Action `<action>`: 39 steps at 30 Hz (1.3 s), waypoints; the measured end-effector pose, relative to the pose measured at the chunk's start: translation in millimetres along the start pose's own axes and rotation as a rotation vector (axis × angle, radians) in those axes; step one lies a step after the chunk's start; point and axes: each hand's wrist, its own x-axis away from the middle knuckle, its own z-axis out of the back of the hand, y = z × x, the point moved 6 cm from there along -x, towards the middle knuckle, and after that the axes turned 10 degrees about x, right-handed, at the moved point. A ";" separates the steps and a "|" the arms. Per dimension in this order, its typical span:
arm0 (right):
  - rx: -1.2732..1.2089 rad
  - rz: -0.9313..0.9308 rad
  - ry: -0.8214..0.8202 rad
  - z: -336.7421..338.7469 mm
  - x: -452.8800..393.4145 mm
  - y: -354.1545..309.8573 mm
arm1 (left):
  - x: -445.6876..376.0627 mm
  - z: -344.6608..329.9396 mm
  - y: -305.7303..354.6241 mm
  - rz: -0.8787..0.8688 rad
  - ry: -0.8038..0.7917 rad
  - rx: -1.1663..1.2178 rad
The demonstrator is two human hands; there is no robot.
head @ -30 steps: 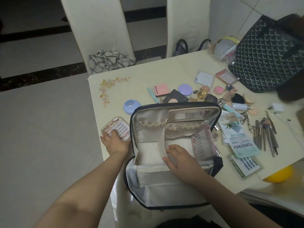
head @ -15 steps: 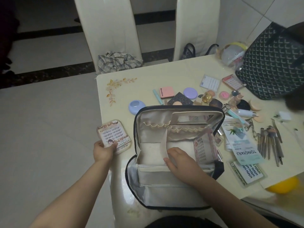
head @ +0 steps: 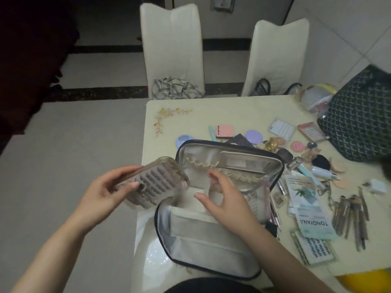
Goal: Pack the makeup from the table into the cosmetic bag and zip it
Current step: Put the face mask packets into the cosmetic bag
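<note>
Indoors, cream table (head: 232,115), two white chairs (head: 172,49), tiled floor (head: 74,134)

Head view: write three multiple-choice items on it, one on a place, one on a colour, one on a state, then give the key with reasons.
1. Where is the lash case?
A. Lifted in the left hand, left of the cosmetic bag
B. Flat on the table beside the brushes
C. Inside the patterned tote

2. What colour is the square compact behind the bag?
A. Green
B. Pink
C. Black

3. What state is the cosmetic bag in?
A. Zipped shut
B. Folded flat
C. Open, lid upright

Key:
1 A, since the left hand's fingers curl round the case off the table's edge.
2 B, since its top shows pink next to the lilac round compact.
3 C, since the pale lining shows and the right hand reaches inside.
</note>
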 end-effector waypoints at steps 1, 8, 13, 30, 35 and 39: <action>-0.063 0.029 -0.010 5.6 0.5 -6.5 | 5.0 -9.1 10.4 -0.004 -0.061 0.032; -0.194 0.076 0.090 59.4 18.0 -12.9 | -17.7 -93.6 17.2 -0.113 -0.200 -0.082; -0.031 -0.066 0.264 101.8 48.4 21.1 | -22.5 -157.9 -4.9 -0.240 -0.134 -0.483; 0.580 -0.514 0.378 65.6 47.0 84.1 | 6.3 -246.9 -80.2 -0.277 -0.874 -1.146; 0.609 -0.499 0.433 45.4 44.2 107.7 | 15.9 -261.2 -77.1 -0.295 -0.861 -1.112; 0.365 -0.535 0.383 36.9 49.1 124.1 | 24.6 -278.6 -77.9 -0.299 -0.883 -1.095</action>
